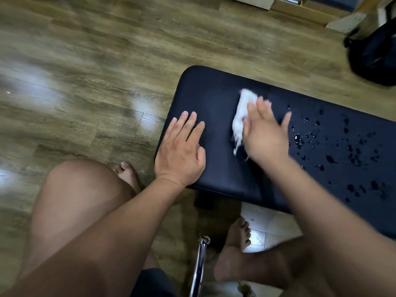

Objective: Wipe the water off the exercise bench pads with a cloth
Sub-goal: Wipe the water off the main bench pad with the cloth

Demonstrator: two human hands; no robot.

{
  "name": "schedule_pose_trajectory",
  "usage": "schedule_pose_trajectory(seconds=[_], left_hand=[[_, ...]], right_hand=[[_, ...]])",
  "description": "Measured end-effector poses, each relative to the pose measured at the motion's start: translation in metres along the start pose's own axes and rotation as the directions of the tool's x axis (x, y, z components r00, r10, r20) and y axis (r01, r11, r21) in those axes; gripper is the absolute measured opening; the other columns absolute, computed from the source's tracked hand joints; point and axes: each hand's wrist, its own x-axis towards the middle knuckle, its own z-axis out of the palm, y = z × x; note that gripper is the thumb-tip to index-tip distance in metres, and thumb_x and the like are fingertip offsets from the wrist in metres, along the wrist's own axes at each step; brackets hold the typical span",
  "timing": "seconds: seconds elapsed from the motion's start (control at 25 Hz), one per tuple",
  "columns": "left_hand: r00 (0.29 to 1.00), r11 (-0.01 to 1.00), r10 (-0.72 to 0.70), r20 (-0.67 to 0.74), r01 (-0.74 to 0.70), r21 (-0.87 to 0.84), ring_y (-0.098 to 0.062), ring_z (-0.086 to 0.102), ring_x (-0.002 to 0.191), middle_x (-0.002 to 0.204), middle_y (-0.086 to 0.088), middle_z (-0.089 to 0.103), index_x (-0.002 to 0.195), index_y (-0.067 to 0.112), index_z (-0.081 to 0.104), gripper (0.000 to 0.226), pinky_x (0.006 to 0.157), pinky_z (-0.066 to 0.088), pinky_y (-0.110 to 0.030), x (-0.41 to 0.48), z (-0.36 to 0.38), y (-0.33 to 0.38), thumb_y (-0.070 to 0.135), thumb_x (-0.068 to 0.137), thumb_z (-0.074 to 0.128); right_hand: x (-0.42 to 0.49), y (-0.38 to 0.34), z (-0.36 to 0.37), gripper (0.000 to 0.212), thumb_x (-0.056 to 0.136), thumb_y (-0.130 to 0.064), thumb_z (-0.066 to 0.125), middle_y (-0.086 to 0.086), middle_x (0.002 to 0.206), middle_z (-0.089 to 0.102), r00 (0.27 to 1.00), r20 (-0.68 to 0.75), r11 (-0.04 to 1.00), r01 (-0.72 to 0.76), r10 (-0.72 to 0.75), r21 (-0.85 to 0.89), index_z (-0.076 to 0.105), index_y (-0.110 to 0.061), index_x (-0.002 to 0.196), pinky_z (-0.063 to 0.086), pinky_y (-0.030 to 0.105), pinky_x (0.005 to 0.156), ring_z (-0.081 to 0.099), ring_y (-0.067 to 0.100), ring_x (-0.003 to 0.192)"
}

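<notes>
A dark navy bench pad (216, 99) stretches from the centre to the right edge. My right hand (264, 136) presses flat on a white cloth (242, 113) lying on the pad; the hand is blurred by motion. Water droplets (334, 146) speckle the pad to the right of that hand. My left hand (182, 151) rests palm down, fingers spread, on the pad's near left corner with nothing under it. The pad's left part looks dry.
Wooden floor (85, 61) surrounds the bench. A black bag (375, 54) sits at the upper right, beside boxes along the top edge. My bare knee and feet are below the bench, next to a chrome tube (200, 264).
</notes>
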Motion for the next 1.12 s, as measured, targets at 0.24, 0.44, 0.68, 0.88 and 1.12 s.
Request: schedule_pose_trajectory(seconds=[0.24, 0.44, 0.68, 0.88, 1.12], left_hand=[[1.0, 1.0, -0.005, -0.013, 0.004, -0.007, -0.034, 0.044, 0.138, 0.143, -0.016, 0.054, 0.129, 0.005, 0.061, 0.057, 0.118, 0.025, -0.044, 0.001, -0.001, -0.002, 0.019, 0.08, 0.037], [1.0, 1.0, 0.003, -0.006, -0.003, -0.004, -0.033, 0.044, 0.137, 0.142, -0.015, 0.055, 0.129, 0.005, 0.062, 0.056, 0.119, 0.026, -0.044, 0.001, 0.001, -0.002, 0.019, 0.08, 0.039], [0.999, 1.0, -0.001, -0.035, 0.0, -0.004, -0.035, 0.045, 0.137, 0.141, -0.017, 0.055, 0.128, 0.003, 0.062, 0.055, 0.117, 0.028, -0.047, 0.001, 0.003, -0.002, 0.017, 0.08, 0.037], [1.0, 1.0, -0.005, -0.012, 0.006, 0.009, -0.032, 0.043, 0.139, 0.143, -0.016, 0.054, 0.129, 0.004, 0.061, 0.056, 0.117, 0.028, -0.047, 0.001, 0.001, 0.001, 0.019, 0.08, 0.038], [0.999, 1.0, 0.029, -0.014, -0.029, 0.006, -0.034, 0.043, 0.139, 0.144, -0.018, 0.052, 0.13, 0.004, 0.06, 0.06, 0.117, 0.025, -0.046, 0.002, 0.002, -0.003, 0.022, 0.077, 0.04]], right_hand=[[0.084, -0.004, -0.014, 0.046, 0.1, -0.028, 0.024, 0.001, 0.157, 0.022, 0.994, 0.002, 0.987, -0.11, 0.11, 0.114, 0.032, -0.018, 0.145, 0.001, 0.062, 0.114, 0.015, 0.018, 0.147], [-0.038, -0.018, -0.001, 0.048, 0.098, -0.032, 0.029, 0.004, 0.155, 0.03, 0.992, -0.108, 0.992, -0.058, 0.07, 0.112, 0.037, -0.019, 0.143, 0.008, 0.059, 0.116, 0.032, 0.018, 0.14], [-0.178, -0.035, 0.02, 0.056, 0.093, -0.036, 0.033, 0.004, 0.153, 0.036, 0.999, 0.005, 0.995, 0.032, -0.033, 0.098, 0.042, -0.015, 0.144, 0.014, 0.059, 0.113, 0.031, 0.018, 0.142], [-0.054, -0.032, 0.002, 0.053, 0.102, -0.035, 0.016, 0.001, 0.161, 0.012, 0.999, 0.043, 0.999, -0.011, 0.01, 0.035, 0.022, -0.018, 0.151, 0.001, 0.062, 0.115, 0.008, 0.017, 0.148], [0.073, -0.091, -0.023, 0.06, 0.098, -0.038, 0.026, 0.006, 0.162, 0.004, 0.998, 0.052, 0.991, -0.034, 0.028, 0.132, 0.014, -0.017, 0.152, -0.003, 0.06, 0.115, -0.001, 0.024, 0.148]])
